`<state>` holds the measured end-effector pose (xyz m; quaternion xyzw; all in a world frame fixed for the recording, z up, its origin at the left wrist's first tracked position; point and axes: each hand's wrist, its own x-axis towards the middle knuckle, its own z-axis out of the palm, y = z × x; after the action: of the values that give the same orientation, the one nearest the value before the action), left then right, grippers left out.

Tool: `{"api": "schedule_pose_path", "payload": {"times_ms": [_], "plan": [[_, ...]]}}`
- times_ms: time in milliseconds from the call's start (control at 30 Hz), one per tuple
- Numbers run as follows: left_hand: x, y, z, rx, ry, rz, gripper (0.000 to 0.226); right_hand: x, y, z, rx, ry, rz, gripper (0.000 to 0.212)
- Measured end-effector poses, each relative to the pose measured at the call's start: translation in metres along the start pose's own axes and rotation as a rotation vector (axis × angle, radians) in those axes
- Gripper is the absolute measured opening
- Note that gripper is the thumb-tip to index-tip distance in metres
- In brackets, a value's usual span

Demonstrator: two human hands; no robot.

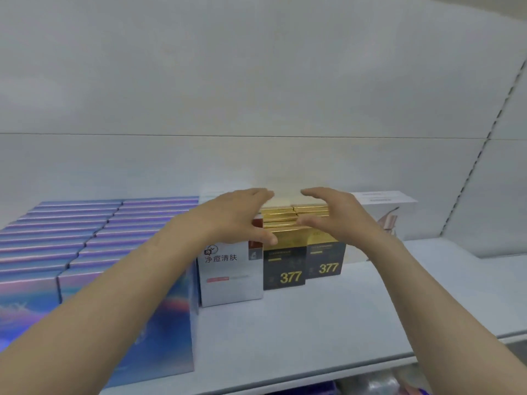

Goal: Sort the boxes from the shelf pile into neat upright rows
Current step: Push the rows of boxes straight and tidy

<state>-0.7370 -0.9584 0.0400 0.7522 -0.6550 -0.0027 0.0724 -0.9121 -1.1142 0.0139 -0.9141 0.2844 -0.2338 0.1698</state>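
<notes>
The shelf is a pale, smooth board backed by a plain white wall panel; a slotted upright runs along the right. Black-and-gold boxes marked 377 stand upright in two rows at centre, gold tops glossy. The left hand and right hand reach over these rows, fingers loosely curved; whether they grip cannot be told. Iridescent blue boxes fill the left; a white box stands between. Bare shelf lies in front and to the right.
</notes>
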Motion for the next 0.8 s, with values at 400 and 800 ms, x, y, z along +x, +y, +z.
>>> {"api": "schedule_pose_path", "payload": {"times_ms": [400, 800], "plan": [[0.064, 0.048, 0.05, 0.453, -0.013, -0.125, 0.057, -0.006, 0.064, 0.022, -0.241, -0.056, -0.198, 0.059], [0.067, 0.04, 0.064, 0.578, 0.051, -0.108, 0.054, 0.004, 0.077, 0.045, -0.268, -0.044, -0.329, 0.069]]}}
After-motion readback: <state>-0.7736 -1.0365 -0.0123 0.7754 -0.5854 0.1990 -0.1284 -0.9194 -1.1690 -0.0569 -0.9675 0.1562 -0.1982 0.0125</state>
